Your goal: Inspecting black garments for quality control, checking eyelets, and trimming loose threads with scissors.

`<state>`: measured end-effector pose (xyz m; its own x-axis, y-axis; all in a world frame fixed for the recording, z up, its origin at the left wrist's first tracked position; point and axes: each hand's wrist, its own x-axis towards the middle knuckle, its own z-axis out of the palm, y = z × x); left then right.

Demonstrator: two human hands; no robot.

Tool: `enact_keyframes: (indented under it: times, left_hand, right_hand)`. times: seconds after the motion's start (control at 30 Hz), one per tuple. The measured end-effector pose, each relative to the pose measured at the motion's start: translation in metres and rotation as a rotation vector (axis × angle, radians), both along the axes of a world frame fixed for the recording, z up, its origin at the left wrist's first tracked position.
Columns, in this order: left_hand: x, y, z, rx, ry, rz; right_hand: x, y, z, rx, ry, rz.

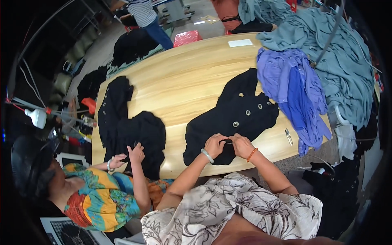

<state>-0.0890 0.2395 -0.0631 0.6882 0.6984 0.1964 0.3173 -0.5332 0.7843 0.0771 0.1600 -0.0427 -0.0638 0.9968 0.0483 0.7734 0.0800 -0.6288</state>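
Both forearms are entering from 6 o'clock and converging at the near table edge. The left hand (214, 145) is pinching a fold of the black garment (234, 116), fingers curled tight. The right hand (241, 145) is gripping the same fold just beside it, possibly with a small tool, too small to confirm. The garment is extending toward 12 o'clock across the wooden table (183, 77). Small scissors (288, 136) are lying at 3 o'clock. A purple garment (292, 87) is lying beyond.
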Motion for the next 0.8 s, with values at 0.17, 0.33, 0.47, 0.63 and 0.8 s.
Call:
enact_keyframes:
  times: [0.17, 0.33, 0.47, 0.63, 0.8]
  left_hand:
    - [-0.007, 0.000, -0.007, 0.038, -0.005, 0.051]
    - [-0.001, 0.001, -0.004, -0.063, -0.051, 0.015]
    - [-0.005, 0.006, -0.008, -0.047, 0.024, 0.097]
    - [-0.020, 0.016, -0.008, -0.028, 0.352, 0.273]
    - [0.012, 0.013, 0.016, 0.263, 0.219, 0.214]
  right_hand:
    - [-0.004, 0.007, 0.005, 0.067, -0.018, 0.070]
    - [0.005, 0.004, 0.008, 0.067, 0.021, 0.084]
    - [0.019, -0.001, 0.015, -0.060, -0.063, 0.028]
    - [0.052, -0.005, 0.004, -0.121, -0.147, 0.012]
    - [0.056, -0.001, 0.006, -0.050, -0.128, -0.036]
